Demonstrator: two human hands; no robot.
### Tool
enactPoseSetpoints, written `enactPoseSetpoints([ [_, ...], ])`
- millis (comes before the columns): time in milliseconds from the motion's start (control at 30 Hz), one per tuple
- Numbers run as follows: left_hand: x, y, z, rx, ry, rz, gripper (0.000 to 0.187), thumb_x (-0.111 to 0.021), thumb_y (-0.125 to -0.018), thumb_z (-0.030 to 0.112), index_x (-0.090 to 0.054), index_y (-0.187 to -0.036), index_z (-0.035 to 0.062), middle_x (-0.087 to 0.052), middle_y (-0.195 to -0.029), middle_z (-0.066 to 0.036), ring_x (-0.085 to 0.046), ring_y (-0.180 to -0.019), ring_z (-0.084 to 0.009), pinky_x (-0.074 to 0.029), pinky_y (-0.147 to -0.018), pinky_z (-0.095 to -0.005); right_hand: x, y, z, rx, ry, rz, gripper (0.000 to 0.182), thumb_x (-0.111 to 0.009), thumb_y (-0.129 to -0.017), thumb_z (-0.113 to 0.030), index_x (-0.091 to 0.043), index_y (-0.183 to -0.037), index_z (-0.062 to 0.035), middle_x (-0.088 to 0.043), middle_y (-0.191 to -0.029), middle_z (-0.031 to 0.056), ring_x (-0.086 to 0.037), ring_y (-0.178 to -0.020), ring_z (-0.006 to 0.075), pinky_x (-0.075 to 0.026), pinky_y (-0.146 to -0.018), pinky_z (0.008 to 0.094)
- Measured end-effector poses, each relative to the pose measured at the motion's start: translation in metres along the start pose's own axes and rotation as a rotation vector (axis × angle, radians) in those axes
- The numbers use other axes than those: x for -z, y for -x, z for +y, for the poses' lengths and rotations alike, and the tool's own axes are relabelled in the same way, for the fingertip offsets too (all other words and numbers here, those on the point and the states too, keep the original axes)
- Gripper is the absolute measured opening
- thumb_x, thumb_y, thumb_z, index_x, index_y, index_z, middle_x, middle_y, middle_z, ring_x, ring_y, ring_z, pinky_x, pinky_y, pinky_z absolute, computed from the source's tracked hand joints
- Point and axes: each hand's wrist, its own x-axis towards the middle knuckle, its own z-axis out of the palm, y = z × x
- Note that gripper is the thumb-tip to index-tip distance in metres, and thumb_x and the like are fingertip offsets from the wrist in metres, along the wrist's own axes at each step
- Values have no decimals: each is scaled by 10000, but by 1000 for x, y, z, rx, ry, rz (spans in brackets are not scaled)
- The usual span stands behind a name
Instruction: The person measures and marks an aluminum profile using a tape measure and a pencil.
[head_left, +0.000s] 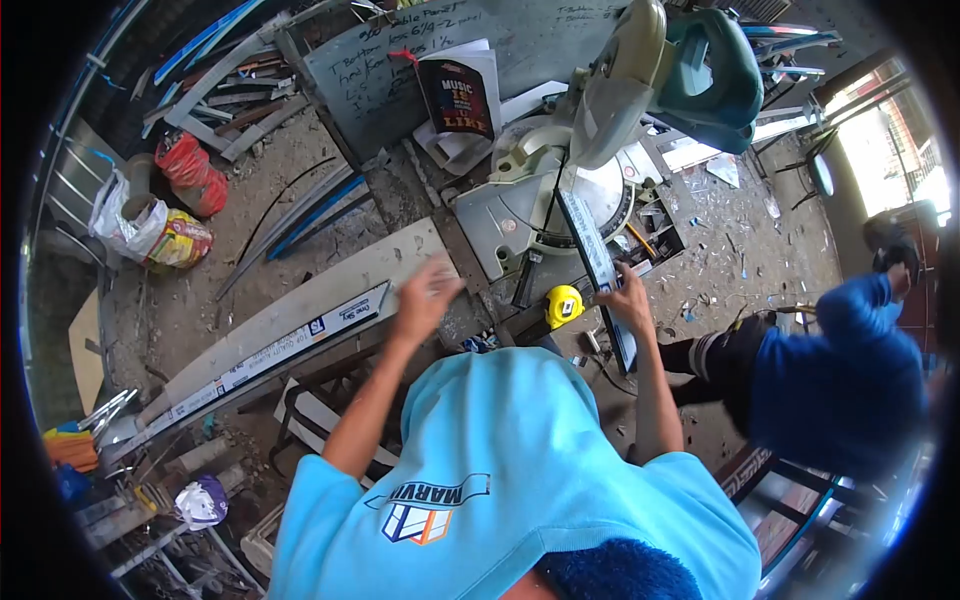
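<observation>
My right hand [630, 300] is closed on a long, narrow metal profile [592, 240] with a printed protective film. The profile lies at a slant across the bed of a miter saw [520, 200], its near end sticking out toward me. The saw's head and green handle [705, 80] stand raised above it. My left hand [428, 295], slightly blurred, has its fingers apart and nothing visible in them. It hovers by the end of a second film-covered profile [290, 345], which rests along a pale board [310, 290]. Between my hands sits a yellow tape measure [565, 306].
A notebook [458, 100] leans on a panel with handwriting [350, 70] behind the saw. Offcuts [235, 110] and filled bags [155, 225] stand on the left. At right, a person in a blue top [835, 375] is close by. Debris [740, 240] litters the floor.
</observation>
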Motion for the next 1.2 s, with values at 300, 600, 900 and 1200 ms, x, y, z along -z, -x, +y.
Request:
enactPoseSetpoints([
  [300,-71,-1,69,-224,599,-339,457,-713,-838,254,-484,-1142,2,-647,-947,-89,-632,-883,-140,-515,-756,-276,-68,124,-114,344,-278,429,443,-651,-729,80,-572,-1160,10,-636,-1014,156,-641,-947,266,-490,-839,317],
  [600,-16,6,85,-354,515,-147,439,-700,-849,252,-492,-1135,-9,-656,-920,-78,-633,-846,-136,-510,-725,-278,-88,118,-165,427,-445,319,466,-667,-745,60,-567,-1196,-6,-642,-991,136,-627,-871,237,-484,-787,302],
  [900,28,16,73,-292,640,-111,442,-631,-898,161,-433,-1256,-6,-599,-1133,-128,-596,-1002,-175,-491,-865,-287,-97,121,-201,604,-318,249,493,-680,-713,56,-583,-1185,-46,-602,-887,125,-607,-763,240,-486,-681,313],
  [1200,53,14,81,-337,856,-317,819,-636,-891,217,-85,-1491,129,-424,-1358,-219,-580,-1085,-258,-496,-905,-374,-117,139,-232,735,-128,338,760,-662,-647,84,-478,-1350,-138,-540,-919,129,-580,-815,241,-520,-672,329],
])
